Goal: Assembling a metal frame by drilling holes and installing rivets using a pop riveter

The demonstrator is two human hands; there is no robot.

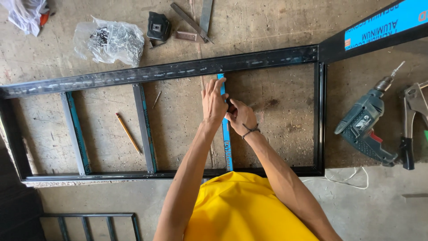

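Note:
A long black aluminium frame (178,70) lies on the concrete floor, with several upright crossbars. My left hand (213,101) rests flat on the blue-taped crossbar (228,143) near its top end, fingers pressing it. My right hand (240,117), with a dark band on the wrist, is pinched around a small dark object against the same bar; what the object is cannot be made out. Both hands touch each other at the bar.
A green electric drill (366,125) and a rivet tool (413,116) lie right of the frame, with a white cord (339,180). A pencil (128,133) lies inside the frame. A plastic bag of screws (111,41), a black part (158,27) and metal strips (196,20) lie beyond it.

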